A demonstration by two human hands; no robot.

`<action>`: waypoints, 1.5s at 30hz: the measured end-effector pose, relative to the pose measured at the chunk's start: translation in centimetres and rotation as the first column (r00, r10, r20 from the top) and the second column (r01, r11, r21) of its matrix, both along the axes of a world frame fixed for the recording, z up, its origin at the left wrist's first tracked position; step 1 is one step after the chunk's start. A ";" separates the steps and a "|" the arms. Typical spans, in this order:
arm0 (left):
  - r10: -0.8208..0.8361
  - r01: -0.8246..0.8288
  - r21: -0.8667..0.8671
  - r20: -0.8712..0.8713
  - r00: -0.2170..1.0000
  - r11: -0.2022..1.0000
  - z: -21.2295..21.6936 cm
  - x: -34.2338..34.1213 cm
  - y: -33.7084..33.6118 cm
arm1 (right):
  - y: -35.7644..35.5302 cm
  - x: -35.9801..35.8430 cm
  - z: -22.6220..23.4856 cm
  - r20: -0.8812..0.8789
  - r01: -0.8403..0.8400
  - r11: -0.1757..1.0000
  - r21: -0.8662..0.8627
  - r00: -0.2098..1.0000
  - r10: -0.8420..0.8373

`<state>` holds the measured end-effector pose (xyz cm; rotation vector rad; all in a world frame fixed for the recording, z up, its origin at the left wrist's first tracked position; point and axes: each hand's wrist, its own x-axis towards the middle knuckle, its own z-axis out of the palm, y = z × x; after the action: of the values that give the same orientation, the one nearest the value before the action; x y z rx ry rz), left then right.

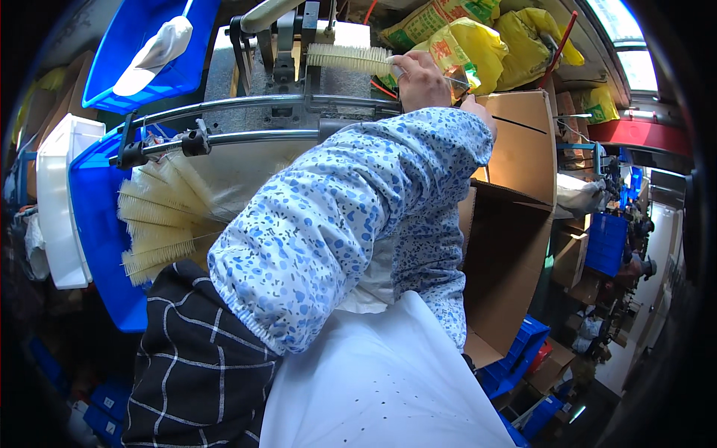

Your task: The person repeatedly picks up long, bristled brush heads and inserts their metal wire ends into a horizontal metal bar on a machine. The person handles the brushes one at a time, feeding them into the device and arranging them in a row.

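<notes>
A pale bristle brush (347,57) lies sideways at the machine at the top middle. My left hand (424,81) is closed around its right end, and a white covering shows on one fingertip. A thin wire runs out to the right of that hand. My right hand (480,114) is just below and to the right, partly hidden by my left sleeve; its visible fingers are curled, and what they hold cannot be made out. Several similar brushes (164,216) lie fanned out at the left, below the machine's metal rails (258,137).
An open cardboard box (515,157) stands close by my right hand. Blue bins (104,224) and a white bin (63,201) are at the left; another blue bin (142,52) holds a white object. Yellow sacks (463,45) lie at the back right, beside a red rod (559,51).
</notes>
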<state>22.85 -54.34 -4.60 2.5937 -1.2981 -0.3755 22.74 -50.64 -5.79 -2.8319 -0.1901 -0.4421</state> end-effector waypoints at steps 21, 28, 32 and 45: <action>0.057 -0.058 -0.017 -0.052 0.997 0.998 0.8 -0.4 0.1 | -0.4 -1.2 -2.1 -0.071 0.212 0.975 -0.061 0.974 -0.216; 0.191 -0.180 -0.143 0.071 0.979 0.973 -4.1 1.3 -3.7 | -0.1 -0.4 -1.5 0.050 0.129 0.991 -0.042 0.991 -0.127; 0.058 -0.056 0.023 -0.075 0.995 0.998 0.4 -0.3 -0.3 | -2.3 0.2 -1.3 0.097 0.066 0.993 -0.097 0.994 -0.057; 0.053 -0.052 0.006 -0.073 0.996 0.999 0.6 -0.7 -0.1 | -2.4 0.1 -0.1 0.067 0.023 0.992 -0.127 0.998 -0.015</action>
<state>22.19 -54.43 -4.03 2.5858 -1.2037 -0.4602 22.81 -53.01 -5.90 -2.9486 -0.2117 -0.5471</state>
